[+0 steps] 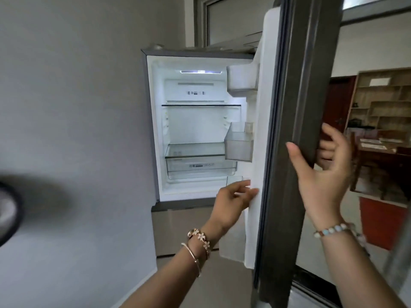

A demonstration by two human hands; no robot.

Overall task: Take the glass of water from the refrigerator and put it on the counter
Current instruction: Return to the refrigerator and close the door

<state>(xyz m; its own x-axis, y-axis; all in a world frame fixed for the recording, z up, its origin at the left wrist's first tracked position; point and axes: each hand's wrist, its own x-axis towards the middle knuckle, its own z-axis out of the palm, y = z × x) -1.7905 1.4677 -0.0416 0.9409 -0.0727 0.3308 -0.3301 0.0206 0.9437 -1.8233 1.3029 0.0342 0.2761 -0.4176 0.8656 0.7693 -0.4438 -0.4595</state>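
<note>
The refrigerator (200, 130) stands open and lit, its glass shelves bare. Its door (287, 130) is swung out to the right, edge-on in front of me. A clear glass (248, 127) stands upright in the middle door bin (239, 150); whether it holds water is too small to tell. My right hand (322, 174) grips the door's outer edge, thumb on the near side and fingers wrapped behind. My left hand (233, 197) is lower, fingers spread and resting on the door's white inner lining, well below the glass. No counter is in view.
A grey wall fills the left, with a blurred dark round object (9, 210) at the left edge. The closed lower drawer (182, 230) sits under the open compartment. Behind the door on the right are a wooden shelf unit (382, 103) and a dark table (378, 152).
</note>
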